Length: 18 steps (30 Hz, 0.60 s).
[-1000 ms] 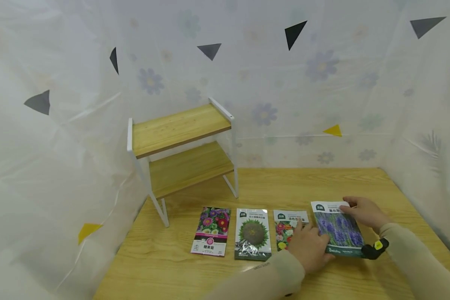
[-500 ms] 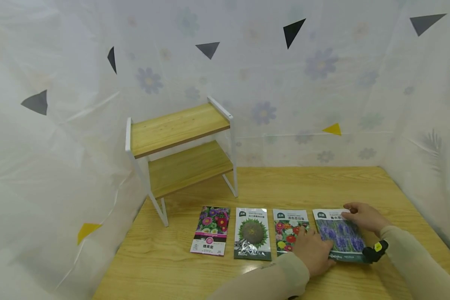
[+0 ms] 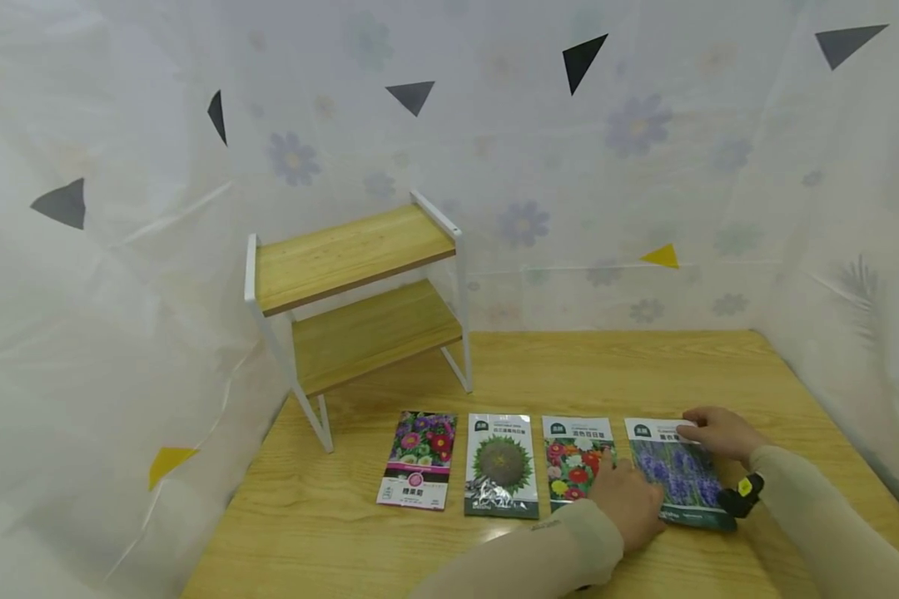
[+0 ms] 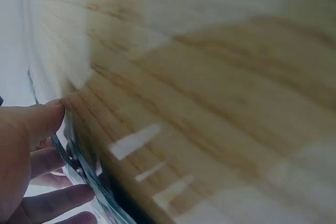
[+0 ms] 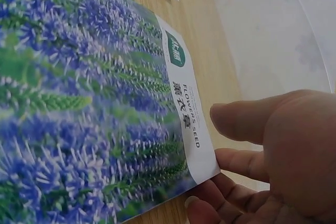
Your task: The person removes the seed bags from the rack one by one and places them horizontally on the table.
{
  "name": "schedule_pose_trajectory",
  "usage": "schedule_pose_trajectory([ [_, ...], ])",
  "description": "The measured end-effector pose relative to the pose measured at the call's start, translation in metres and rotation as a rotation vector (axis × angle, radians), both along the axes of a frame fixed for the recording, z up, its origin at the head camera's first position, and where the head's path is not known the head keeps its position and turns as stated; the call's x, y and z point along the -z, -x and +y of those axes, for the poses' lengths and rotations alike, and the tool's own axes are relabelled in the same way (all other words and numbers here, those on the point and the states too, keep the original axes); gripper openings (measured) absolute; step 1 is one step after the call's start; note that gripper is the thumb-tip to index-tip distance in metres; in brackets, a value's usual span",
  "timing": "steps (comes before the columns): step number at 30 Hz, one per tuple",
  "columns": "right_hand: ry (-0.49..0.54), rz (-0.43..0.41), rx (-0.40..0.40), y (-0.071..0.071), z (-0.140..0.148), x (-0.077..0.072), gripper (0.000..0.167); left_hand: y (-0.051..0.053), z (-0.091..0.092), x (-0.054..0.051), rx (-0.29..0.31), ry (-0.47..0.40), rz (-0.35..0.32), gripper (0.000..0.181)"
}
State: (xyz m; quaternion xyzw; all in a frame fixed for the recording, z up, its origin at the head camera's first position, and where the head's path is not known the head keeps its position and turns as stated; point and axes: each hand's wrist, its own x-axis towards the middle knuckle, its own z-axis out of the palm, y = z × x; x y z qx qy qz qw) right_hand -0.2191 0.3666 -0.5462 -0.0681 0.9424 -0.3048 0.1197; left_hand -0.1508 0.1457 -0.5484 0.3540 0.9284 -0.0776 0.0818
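A lavender seed packet (image 3: 677,474) lies at the right end of a row on the wooden table. My right hand (image 3: 722,433) is at its top right corner; in the right wrist view the fingers (image 5: 231,192) touch that corner and the thumb stands apart from the packet. Near the packet's lower left edge is my left hand (image 3: 631,503), which hides part of the zinnia seed packet (image 3: 573,453). Seen from the left wrist, the thumb (image 4: 47,119) and fingers are loosely spread along a packet edge. A sunflower seed packet (image 3: 502,466) and a pink-banded flower seed packet (image 3: 417,462) lie further left.
A two-tier shelf (image 3: 355,258) with wooden boards and white metal legs stands behind the packets at the left. Pale flower-patterned sheeting (image 3: 524,150) encloses the table (image 3: 607,366) at the back and sides.
The lavender seed packet has come down towards me and now lies level with the row. My right hand has followed it down slightly; the left has shifted a little right.
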Motion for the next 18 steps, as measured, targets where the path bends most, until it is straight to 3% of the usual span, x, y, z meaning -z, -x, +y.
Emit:
schedule_pose_trajectory([
  [7, -0.040, 0.016, 0.011, 0.0030, -0.0051, 0.0021, 0.062, -0.0008, -0.0017, 0.0011, 0.014, 0.042, 0.013, 0.031],
  [15, -0.100, 0.125, -0.029, 0.0029, -0.0105, 0.0037, 0.056, -0.0024, -0.0032, 0.0039, 0.042, 0.076, 0.079, 0.034],
  [18, -0.107, 0.122, -0.027, 0.0023, -0.0101, 0.0055, 0.057, -0.0029, -0.0030, 0.0041, 0.049, 0.085, 0.078, 0.034],
])
